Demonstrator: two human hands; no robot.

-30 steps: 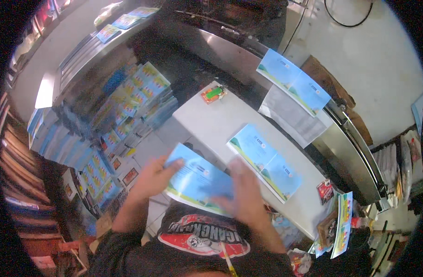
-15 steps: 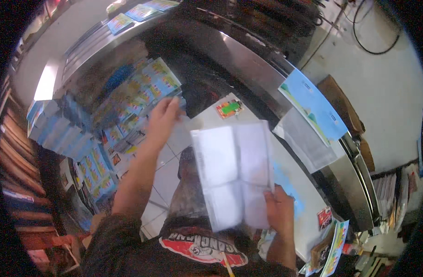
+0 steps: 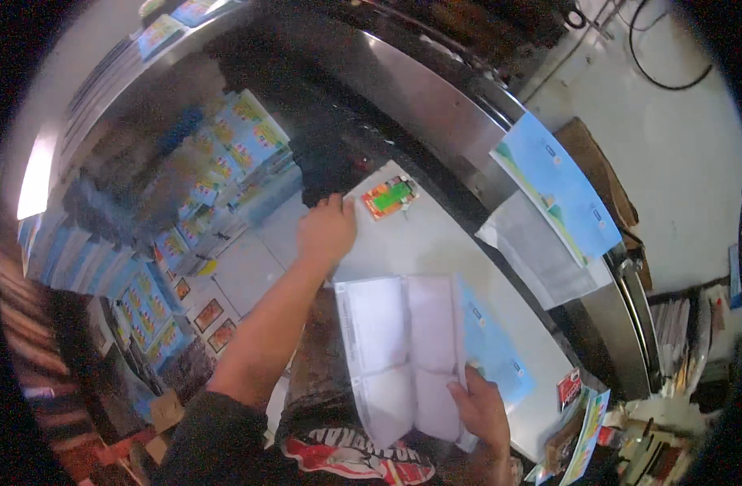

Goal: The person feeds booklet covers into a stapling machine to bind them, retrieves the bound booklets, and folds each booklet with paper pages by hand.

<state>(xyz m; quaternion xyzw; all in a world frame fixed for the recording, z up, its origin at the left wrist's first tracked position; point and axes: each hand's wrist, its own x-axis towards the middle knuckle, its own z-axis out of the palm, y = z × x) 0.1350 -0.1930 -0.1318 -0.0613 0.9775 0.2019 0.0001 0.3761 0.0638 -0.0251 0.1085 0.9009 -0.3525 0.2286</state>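
Left of the white bench (image 3: 435, 243) are stacks of booklets (image 3: 249, 146). The left hand (image 3: 326, 231) is at the bench's far left end; I can't tell if its fingers pinch anything. White pages (image 3: 379, 320) are spread open by the bench's near side. There the right hand (image 3: 480, 405) pinches their right edge. Held on one side only, they might flop, bend or slip.

Open booklet (image 3: 383, 348), white pages up, creased across, held at right edge
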